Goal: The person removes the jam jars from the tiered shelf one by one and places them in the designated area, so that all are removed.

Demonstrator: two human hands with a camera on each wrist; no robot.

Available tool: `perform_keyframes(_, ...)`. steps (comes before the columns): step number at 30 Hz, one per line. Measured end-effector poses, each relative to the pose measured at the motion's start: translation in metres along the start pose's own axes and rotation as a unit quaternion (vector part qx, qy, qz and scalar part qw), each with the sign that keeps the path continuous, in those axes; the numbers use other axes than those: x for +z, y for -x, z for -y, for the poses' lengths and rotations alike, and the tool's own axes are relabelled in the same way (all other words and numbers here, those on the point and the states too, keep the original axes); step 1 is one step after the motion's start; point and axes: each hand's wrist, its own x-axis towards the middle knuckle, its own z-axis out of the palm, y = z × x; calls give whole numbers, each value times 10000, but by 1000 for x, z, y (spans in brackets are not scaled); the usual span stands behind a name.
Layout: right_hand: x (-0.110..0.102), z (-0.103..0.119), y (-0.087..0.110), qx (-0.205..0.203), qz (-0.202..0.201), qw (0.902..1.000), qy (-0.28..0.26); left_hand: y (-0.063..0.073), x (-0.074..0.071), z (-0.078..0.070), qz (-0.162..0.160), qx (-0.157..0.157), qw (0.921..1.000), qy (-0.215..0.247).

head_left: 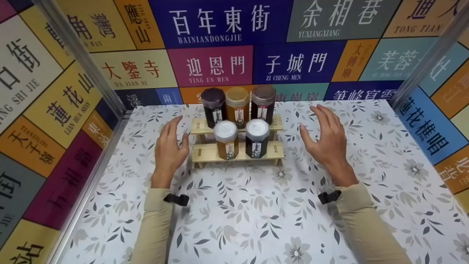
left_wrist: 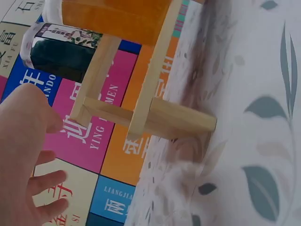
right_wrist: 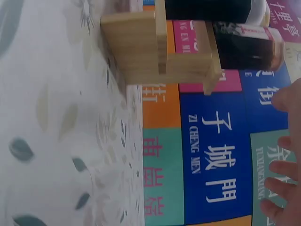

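Observation:
A two-step wooden rack (head_left: pixel 205 154) stands on the table with several faceted jars on it. On the upper step are a dark jar (head_left: pixel 213 110), an amber jar (head_left: pixel 237 108) and a dark red-brown jar (head_left: pixel 263 104). The lower step bears an amber jar (head_left: pixel 226 141) and a dark jar (head_left: pixel 257 139), both with whitish lids. My left hand (head_left: pixel 170 150), fingers relaxed, is just left of the rack and holds nothing. To the right of the rack my right hand (head_left: pixel 327 137) is likewise relaxed, with a gap between it and the jars.
A white cloth with grey leaf patterns (head_left: pixel 234 220) covers the table. Panels with coloured street-name signs (head_left: pixel 216 66) close off the back and both sides. Metal posts (head_left: pixel 91 69) stand at the back corners. Each wrist wears a black strap (head_left: pixel 177 199).

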Motion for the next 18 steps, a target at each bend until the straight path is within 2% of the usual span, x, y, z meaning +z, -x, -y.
perform_keyframes(3, 7, 11, 6, -136, 27, 9992, -387, 3, 7, 2, 137, -322, 9961, 816)
perform_keyframes(7, 17, 30, 11, -278, 539, 9918, -1125, 6, 18, 4, 407, -598, 9849, 1570)
perform_keyframes(10, 23, 46, 10, -392, 1075, 9793, -1671, 7, 27, 3, 553, -776, 9798, 1760)
perform_keyframes(13, 32, 58, 8, -493, 1387, 9684, -2012, 7, 35, 2, 719, -937, 9740, 1935)
perform_keyframes(18, 47, 67, 10, -561, 1542, 9644, -2074, 10, 46, 3, 851, -1187, 9619, 2310)
